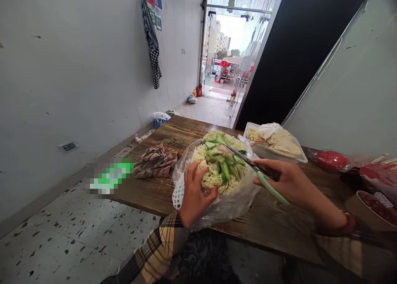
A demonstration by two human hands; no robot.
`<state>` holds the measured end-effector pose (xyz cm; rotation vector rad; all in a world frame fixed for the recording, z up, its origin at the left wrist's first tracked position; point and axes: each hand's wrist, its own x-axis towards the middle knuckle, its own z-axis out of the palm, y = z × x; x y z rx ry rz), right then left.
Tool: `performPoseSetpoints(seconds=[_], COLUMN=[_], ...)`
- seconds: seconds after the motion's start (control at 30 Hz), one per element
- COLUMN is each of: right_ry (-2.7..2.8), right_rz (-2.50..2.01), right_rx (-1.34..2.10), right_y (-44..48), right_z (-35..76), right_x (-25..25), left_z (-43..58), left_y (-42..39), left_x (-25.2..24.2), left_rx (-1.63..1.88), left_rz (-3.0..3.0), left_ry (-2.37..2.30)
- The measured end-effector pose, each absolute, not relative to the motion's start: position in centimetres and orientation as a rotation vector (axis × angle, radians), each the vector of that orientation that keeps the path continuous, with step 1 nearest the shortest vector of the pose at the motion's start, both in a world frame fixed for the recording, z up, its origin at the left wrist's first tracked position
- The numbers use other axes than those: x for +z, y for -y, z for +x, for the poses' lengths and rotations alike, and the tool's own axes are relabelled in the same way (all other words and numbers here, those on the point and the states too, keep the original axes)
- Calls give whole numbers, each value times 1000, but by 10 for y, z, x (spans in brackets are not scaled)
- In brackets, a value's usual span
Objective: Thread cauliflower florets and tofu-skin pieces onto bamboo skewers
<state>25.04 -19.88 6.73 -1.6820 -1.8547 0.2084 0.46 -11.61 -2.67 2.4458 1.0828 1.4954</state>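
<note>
A basket (pixel 178 195) lined with clear plastic holds pale cauliflower florets (pixel 200 152) with green leaves (pixel 226 170) heaped in the middle. My left hand (pixel 197 193) rests at the basket's near left side, its fingers apart and curved against the florets. My right hand (pixel 287 182) is closed around the handles of scissors (pixel 260 177) with pale green on the handle. The blades point up and left, over the leaves at the top of the pile. A crumpled patterned cloth (pixel 156 162) lies left of the basket on the wooden table (pixel 149 193).
Behind the basket, to the right, stands a white tray (pixel 302 153) with skewers and bagged pale food. Red bagged items (pixel 331 160) and a round container (pixel 361 205) are at the right. The table's near edge runs below my hands.
</note>
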Motion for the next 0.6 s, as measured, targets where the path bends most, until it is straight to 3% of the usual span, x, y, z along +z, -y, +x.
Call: performPoseSetpoints(seconds=[0.17, 0.6], right_ry=[1863, 2203], right_rz=[-1645, -1992], right_rx=[640, 328], right_y=[224, 224], right_z=[230, 208], right_x=[67, 76], left_z=[4, 22], left_y=[130, 150], left_x=[-51, -67], left_rx=[1629, 1707], left_rz=[2404, 2382], left_ry=[-1121, -1058])
